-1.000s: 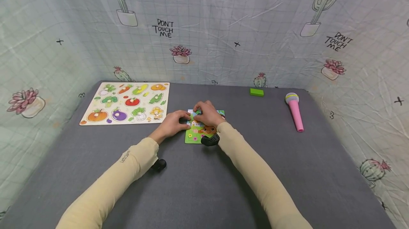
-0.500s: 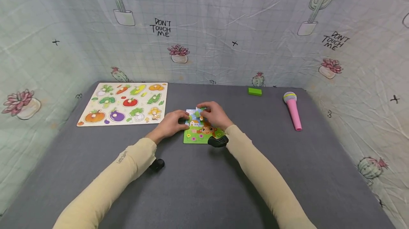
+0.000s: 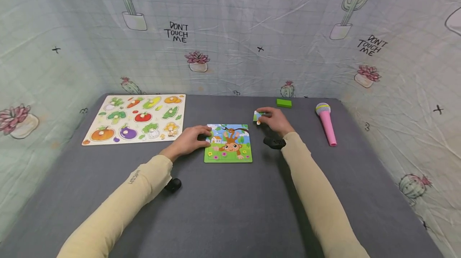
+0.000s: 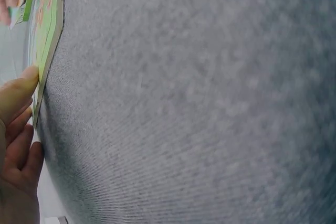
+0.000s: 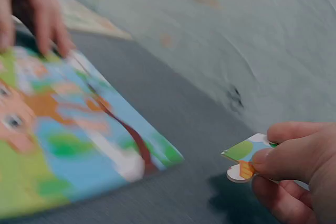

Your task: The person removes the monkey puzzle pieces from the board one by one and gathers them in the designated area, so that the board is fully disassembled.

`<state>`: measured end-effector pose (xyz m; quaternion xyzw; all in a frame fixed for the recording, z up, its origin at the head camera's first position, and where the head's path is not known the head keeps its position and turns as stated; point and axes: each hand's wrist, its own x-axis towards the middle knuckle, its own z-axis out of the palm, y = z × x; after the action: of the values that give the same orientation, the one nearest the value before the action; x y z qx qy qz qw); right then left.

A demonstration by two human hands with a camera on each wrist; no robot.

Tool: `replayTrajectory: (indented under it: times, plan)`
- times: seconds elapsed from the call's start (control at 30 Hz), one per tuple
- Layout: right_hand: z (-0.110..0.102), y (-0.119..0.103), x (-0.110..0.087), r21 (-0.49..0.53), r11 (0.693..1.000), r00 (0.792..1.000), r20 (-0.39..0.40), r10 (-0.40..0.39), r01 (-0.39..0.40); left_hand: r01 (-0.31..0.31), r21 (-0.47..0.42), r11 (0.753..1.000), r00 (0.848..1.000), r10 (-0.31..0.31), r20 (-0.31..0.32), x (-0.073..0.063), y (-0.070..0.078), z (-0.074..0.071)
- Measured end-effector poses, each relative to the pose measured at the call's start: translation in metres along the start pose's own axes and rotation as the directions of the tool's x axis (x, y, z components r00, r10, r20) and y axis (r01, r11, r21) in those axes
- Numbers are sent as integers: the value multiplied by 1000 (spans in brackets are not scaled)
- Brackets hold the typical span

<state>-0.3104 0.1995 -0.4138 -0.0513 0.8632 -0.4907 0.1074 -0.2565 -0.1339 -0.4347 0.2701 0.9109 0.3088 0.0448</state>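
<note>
Right hand (image 3: 275,119) and puzzle piece (image 3: 256,116) have moved off the monkey puzzle (image 3: 230,155) since the earlier frame, when they stood over its upper part; both are now beyond its upper right corner, and the printed branch is uncovered. Thumb and fingers of this hand pinch the piece, which shows green, blue and white with an orange patch. As seen from the right wrist, the piece is held above the table (image 3: 223,206), its shadow falling below. The left hand (image 3: 191,141) keeps its place at the puzzle's left edge, thumb and fingers bent around the border and gripping it. The puzzle lies flat near the middle of the table, picture side up. To its left lies a vegetable board (image 3: 157,119); toward the back right are a green block (image 3: 284,103) and a pink microphone (image 3: 327,125). Behind hangs a cactus-print cloth (image 3: 230,26).
</note>
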Motion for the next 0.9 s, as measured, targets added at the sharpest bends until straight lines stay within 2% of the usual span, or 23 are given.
replayTrajectory:
  times: [0.17, 0.37, 0.57, 0.77, 0.9]
  plan:
    - [-15, 15, 2, -46, 998, 999, -36, 36, -38, 6, -22, 1000, 1000, -6, 10, -1, 0, -1]
    - [-14, 23, 8, -136, 991, 1000, 7, -20, 21, 8, -25, 1000, 1000, -7, 16, -1, 3, 0]
    - [-11, 30, 10, -256, 965, 997, -34, -72, 61, 12, -20, 1000, 1000, -12, 23, 0, 4, 1]
    - [-13, 29, 8, -290, 954, 995, -32, -90, 77, 33, -9, 999, 999, -32, 36, 1, 2, -1]
    - [-18, 28, 6, -321, 943, 995, -3, -95, 90, 29, -7, 1000, 999, -28, 37, 2, 1, -3]
